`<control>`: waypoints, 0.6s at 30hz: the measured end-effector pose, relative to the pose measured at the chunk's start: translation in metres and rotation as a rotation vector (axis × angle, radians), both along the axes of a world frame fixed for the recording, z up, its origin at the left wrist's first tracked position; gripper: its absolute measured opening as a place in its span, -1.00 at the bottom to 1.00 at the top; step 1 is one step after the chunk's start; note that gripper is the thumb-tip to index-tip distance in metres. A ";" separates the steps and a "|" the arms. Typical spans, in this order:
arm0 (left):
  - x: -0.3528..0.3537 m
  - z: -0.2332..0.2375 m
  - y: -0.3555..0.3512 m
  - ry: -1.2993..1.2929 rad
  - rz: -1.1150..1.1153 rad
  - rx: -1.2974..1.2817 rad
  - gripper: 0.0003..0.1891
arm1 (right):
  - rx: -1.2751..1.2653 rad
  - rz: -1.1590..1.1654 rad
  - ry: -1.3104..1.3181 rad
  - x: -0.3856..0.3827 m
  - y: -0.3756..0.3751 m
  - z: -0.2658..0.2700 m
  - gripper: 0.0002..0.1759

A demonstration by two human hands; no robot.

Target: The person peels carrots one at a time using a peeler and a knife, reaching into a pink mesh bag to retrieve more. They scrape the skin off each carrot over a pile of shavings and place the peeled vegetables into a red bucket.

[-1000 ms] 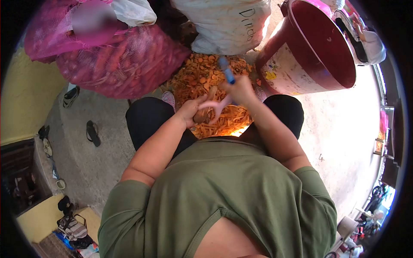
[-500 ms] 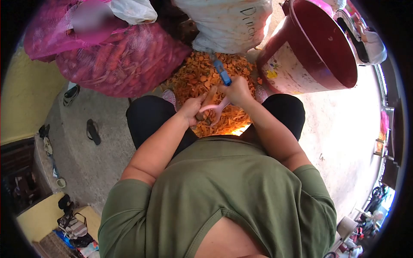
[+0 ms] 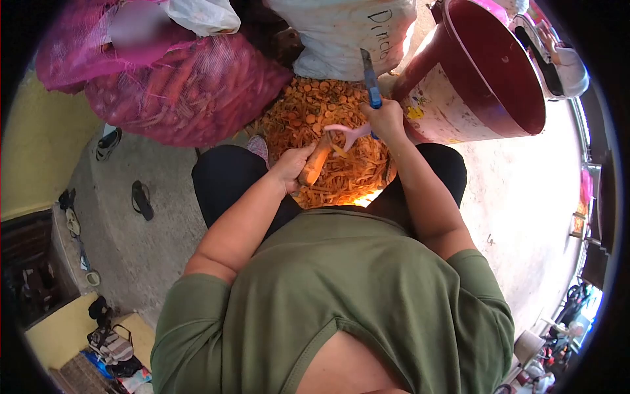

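Observation:
My left hand is wrapped round a partly peeled carrot, whose bright orange side faces up. My right hand holds a pink peeler and also a blue-handled knife, its blade pointing away from me. The peeler's head is at the carrot's far end, with a strip of peel hanging by it. Below both hands lies a heap of orange peelings and cut carrot ends, between my knees.
Pink mesh sacks of carrots stand at the far left. Beyond the heap is a white sack with writing. A large dark red bucket stands by my right knee. A sandal lies on the floor at left.
My right hand has moved away and to the right with the peeler and knife, to the carrot's far end. More bright orange surface of the carrot shows.

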State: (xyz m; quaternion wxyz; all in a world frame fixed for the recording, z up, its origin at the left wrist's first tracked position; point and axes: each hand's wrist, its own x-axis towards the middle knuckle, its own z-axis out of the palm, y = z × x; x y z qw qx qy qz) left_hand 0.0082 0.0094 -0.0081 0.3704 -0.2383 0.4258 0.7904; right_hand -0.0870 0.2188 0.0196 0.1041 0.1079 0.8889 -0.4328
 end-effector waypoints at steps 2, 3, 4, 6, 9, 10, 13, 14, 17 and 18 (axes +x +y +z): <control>-0.001 0.009 -0.004 0.007 -0.051 -0.003 -0.64 | -0.010 0.130 0.006 0.020 -0.018 0.009 -0.64; -0.002 0.012 -0.004 0.010 -0.076 -0.003 -0.64 | -0.014 0.195 0.007 0.032 -0.029 0.015 -0.63; -0.003 0.006 -0.003 0.007 -0.072 0.006 -0.64 | 0.014 0.288 0.016 0.039 -0.035 0.018 -0.62; -0.003 -0.010 0.000 -0.002 -0.064 0.021 -0.64 | 0.095 0.210 -0.075 0.029 -0.032 0.022 -0.62; 0.001 0.005 -0.001 0.016 -0.050 0.000 -0.63 | 0.126 -0.001 -0.052 -0.001 -0.002 0.009 -0.62; 0.001 0.006 -0.002 0.007 -0.052 0.009 -0.62 | 0.096 -0.023 -0.024 -0.005 0.006 0.006 -0.62; 0.001 0.008 -0.004 -0.020 -0.095 0.038 -0.62 | -0.012 -0.063 -0.026 -0.010 0.011 -0.007 -0.61; 0.001 0.010 -0.004 -0.010 -0.118 0.034 -0.62 | 0.023 -0.016 -0.009 -0.007 0.007 -0.010 -0.61; 0.001 0.014 -0.005 0.030 -0.166 0.025 -0.61 | 0.138 -0.030 0.003 -0.009 0.010 -0.012 -0.60; 0.001 0.015 -0.007 0.053 -0.170 0.025 -0.61 | 0.055 -0.098 0.037 -0.020 0.025 -0.025 -0.59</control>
